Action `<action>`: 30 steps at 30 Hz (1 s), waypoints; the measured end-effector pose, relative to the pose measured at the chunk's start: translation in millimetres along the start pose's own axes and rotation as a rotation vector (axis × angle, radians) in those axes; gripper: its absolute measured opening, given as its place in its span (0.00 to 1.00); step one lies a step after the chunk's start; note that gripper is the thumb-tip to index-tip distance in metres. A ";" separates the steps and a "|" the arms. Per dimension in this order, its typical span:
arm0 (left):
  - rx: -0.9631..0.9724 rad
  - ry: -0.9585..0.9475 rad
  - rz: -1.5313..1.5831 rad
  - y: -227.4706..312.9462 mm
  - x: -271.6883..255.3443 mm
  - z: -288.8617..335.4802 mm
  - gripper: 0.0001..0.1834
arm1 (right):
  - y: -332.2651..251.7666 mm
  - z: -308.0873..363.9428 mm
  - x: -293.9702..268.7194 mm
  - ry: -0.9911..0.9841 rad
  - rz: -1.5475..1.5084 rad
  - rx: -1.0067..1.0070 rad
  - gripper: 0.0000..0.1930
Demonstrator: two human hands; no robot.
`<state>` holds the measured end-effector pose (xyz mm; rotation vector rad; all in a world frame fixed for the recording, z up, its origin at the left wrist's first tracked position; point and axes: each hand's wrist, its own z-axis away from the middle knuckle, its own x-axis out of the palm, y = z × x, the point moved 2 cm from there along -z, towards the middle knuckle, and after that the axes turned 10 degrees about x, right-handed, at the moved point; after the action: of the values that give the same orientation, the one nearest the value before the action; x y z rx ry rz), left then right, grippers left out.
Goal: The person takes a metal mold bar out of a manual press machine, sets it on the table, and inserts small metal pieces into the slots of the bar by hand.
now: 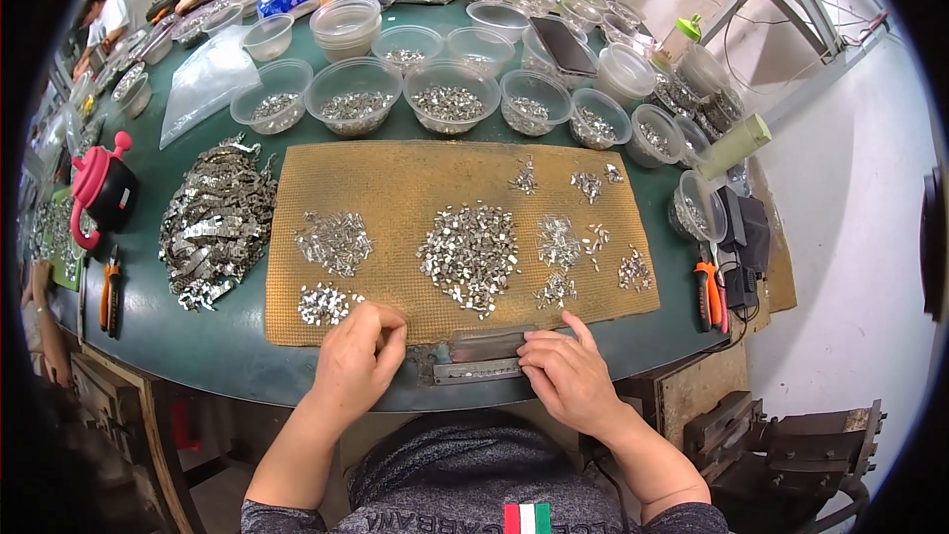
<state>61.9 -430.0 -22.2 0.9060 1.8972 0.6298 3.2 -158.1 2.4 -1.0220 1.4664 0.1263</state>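
My left hand point(360, 354) is closed in a pinch at the front edge of a tan textured mat point(395, 170), just right of a small pile of shiny metal pieces point(326, 305). Whatever its fingertips hold is too small to make out. A slotted metal bar fixture point(478, 371) lies at the mat's front edge. My right hand point(570, 373) grips its right end, fingers bent against it and one finger raised. Beyond the fixture spreads a large heap of small metal pieces point(469, 255). Thin metal pins point(334, 243) lie behind the left pile, and more small piles point(559, 242) lie on the right.
A mound of linked metal strips point(217, 218) sits left of the mat. Plastic bowls of metal parts point(450, 99) line its far side. Orange-handled pliers point(109, 292) and a pink-lidded black pot point(103, 188) stand left; other orange-handled pliers point(706, 292) lie right. Co-workers sit across the table.
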 end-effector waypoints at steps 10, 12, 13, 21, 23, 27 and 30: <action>0.152 -0.010 0.005 12.6 3.3 4.5 0.08 | -4.7 4.2 4.0 0.087 0.095 -0.060 0.10; 0.149 -0.010 0.012 11.9 4.5 5.9 0.10 | -4.3 8.4 6.8 0.097 0.111 -0.060 0.11; 0.149 -0.011 0.012 12.9 4.8 5.9 0.10 | -3.7 11.2 8.1 0.113 0.113 -0.068 0.12; 0.163 -0.035 0.018 25.2 16.1 3.1 0.13 | 2.8 21.0 5.6 0.096 0.024 -0.038 0.17; 0.185 -0.049 0.050 30.9 21.7 1.6 0.14 | 1.8 16.4 0.2 0.069 -0.011 -0.018 0.16; 0.280 -0.103 0.106 40.1 33.8 -1.1 0.18 | -2.3 8.0 -3.7 0.049 -0.042 0.001 0.15; 0.329 -0.109 0.091 47.0 38.9 -1.9 0.20 | -14.7 -2.4 -4.6 0.067 -0.100 -0.010 0.14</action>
<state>63.6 -370.9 -7.2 1.2158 1.9000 0.3171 10.0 -166.1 13.9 -1.1152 1.4733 0.0273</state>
